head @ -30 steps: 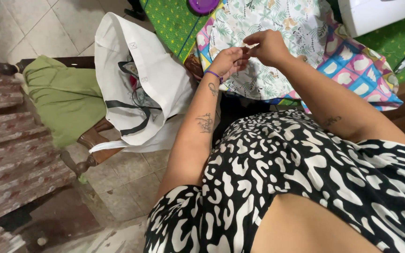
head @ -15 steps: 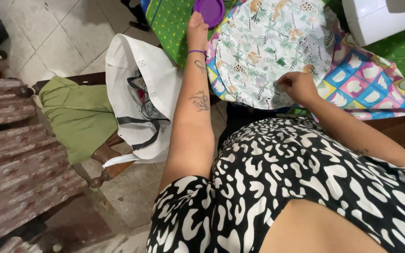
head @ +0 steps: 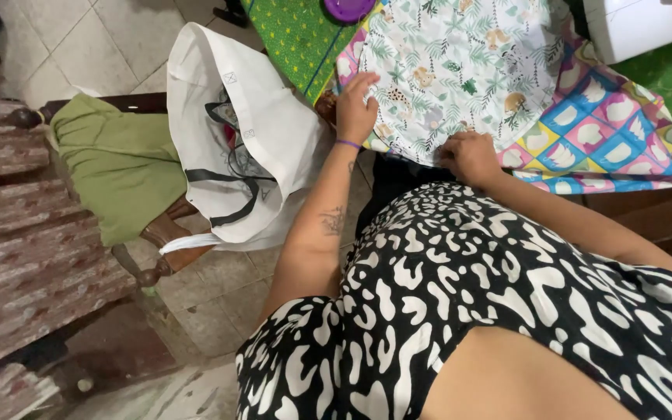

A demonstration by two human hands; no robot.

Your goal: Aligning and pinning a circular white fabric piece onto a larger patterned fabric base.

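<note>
Animal-print fabric [head: 460, 70] lies spread over the green table cover [head: 289, 35], left hand [head: 355, 109] pressed flat and open on its near left edge, right hand [head: 470, 158] curled shut on its near hem, both touching it

White animal-and-leaf print cloth [head: 460, 62] over pastel checked fabric [head: 593, 132], green dotted tablecloth [head: 293, 35].
</note>
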